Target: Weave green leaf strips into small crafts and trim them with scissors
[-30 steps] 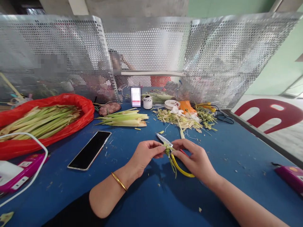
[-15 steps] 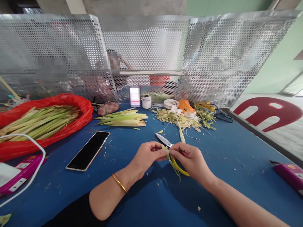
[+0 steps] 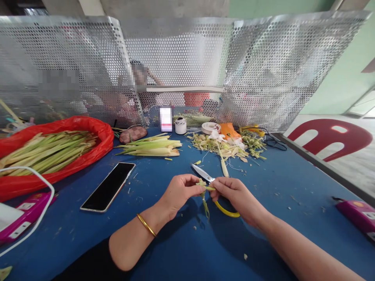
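Between the thumb and fingers of my left hand (image 3: 184,189) is a small folded piece of pale green leaf strips (image 3: 202,183), with loose ends hanging below it. My right hand (image 3: 233,191) pinches one strip that sticks out of the folded piece to the right. Under my right hand lies a pair of scissors (image 3: 202,171) on the blue table; the blades point up and left, and a yellow handle loop (image 3: 227,210) shows below the hand. Just beyond the hand rests a single pale leaf piece (image 3: 223,164).
A red bag (image 3: 102,142) of long leaves stands at left. A black-screened phone (image 3: 108,187), a leaf bundle (image 3: 152,147) and a pile of scraps (image 3: 205,144) lie on the table. Magenta power strips (image 3: 27,214) sit at both sides. A perforated metal screen (image 3: 181,50) closes the back.
My hands have drawn slightly apart, so a strip now shows between them. The hanging ends have swung left, and more of the yellow scissor handle is visible.
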A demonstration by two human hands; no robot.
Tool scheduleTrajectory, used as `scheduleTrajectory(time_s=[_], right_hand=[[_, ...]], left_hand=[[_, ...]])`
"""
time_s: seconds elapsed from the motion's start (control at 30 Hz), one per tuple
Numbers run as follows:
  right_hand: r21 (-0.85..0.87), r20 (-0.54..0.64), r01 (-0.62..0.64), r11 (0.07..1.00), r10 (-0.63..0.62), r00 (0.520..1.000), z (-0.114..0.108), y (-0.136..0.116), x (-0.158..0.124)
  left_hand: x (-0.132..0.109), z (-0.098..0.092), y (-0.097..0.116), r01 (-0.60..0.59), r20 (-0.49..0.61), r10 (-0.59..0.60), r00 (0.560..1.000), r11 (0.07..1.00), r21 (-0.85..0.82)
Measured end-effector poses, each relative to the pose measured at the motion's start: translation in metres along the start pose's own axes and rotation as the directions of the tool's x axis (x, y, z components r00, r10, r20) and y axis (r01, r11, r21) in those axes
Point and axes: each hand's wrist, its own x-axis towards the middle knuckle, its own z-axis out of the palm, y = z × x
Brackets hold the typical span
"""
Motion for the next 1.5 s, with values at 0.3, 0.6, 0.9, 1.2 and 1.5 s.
scheduleTrajectory(time_s=[0.3, 0.6, 0.9, 1.2, 1.5], right_hand=[[-0.203, -0.028, 0.095, 0.975, -0.103, 0.994, -0.002, 0.004, 0.002], [-0.092, 0.076, 0.001, 0.996, 0.006, 0.997, 0.009, 0.006, -0.002], [-0.023, 0.112, -0.141, 0.990, 0.143, 0.983, 0.011, 0.009, 0.001], [-0.037, 0.107, -0.058, 0.998, 0.061, 0.992, 0.015, 0.013, 0.003], [-0.196, -0.318, 0.124, 0.973, -0.183, 0.930, -0.073, -0.014, 0.064]], left_hand=[[-0.001, 0.001, 0.001, 0.033, -0.028, -0.034, 0.999, 0.998, -0.044], [0.001, 0.001, -0.004, -0.045, -0.104, 0.038, 0.994, 0.997, -0.069], [0.001, -0.002, -0.004, 0.057, -0.016, -0.057, 0.998, 0.998, -0.012], [-0.002, -0.004, -0.006, 0.137, 0.099, -0.119, 0.988, 0.968, -0.211], [0.003, -0.008, -0.010, 0.124, -0.155, -0.151, 0.976, 0.977, -0.175]])
